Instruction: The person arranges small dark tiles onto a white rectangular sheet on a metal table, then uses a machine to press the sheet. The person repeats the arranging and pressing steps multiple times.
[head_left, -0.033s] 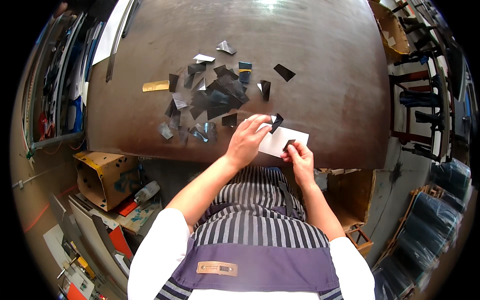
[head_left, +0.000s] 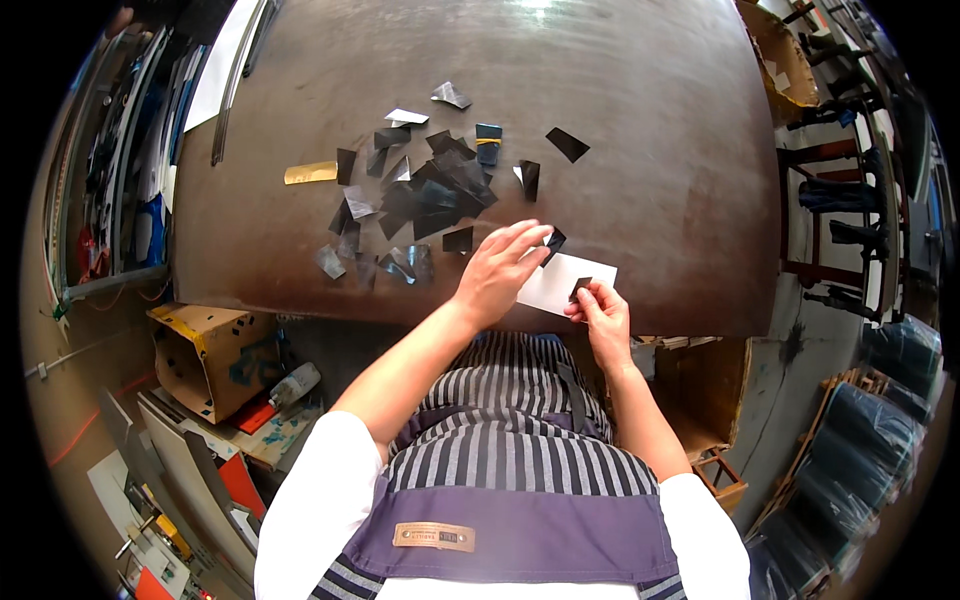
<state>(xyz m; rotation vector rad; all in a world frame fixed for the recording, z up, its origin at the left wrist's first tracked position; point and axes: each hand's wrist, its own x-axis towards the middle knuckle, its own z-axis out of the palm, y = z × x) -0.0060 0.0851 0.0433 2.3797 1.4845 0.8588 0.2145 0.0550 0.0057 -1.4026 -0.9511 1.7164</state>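
Observation:
A white rectangular sheet (head_left: 556,287) lies near the table's front edge. Over its left edge is my left hand (head_left: 502,266), fingers stretched out and nothing seen in them. Just past the fingertips, at the sheet's far edge, sits a dark piece with a white corner (head_left: 556,241). Above the sheet's right part, my right hand (head_left: 602,312) pinches a small dark piece (head_left: 580,289) between thumb and fingers. Loose dark film-like pieces (head_left: 440,195) lie in a heap to the left, some with shiny or white faces.
On the brown table (head_left: 660,130) are a gold strip (head_left: 311,173) and a dark bundle with a yellow band (head_left: 488,147). Long thin rods (head_left: 232,90) lie at the far left. Cardboard boxes (head_left: 215,362) stand below the front edge. Racks line both sides.
My left fingers have shifted slightly up and to the right. My right hand, still pinching the small dark piece, has moved only a touch.

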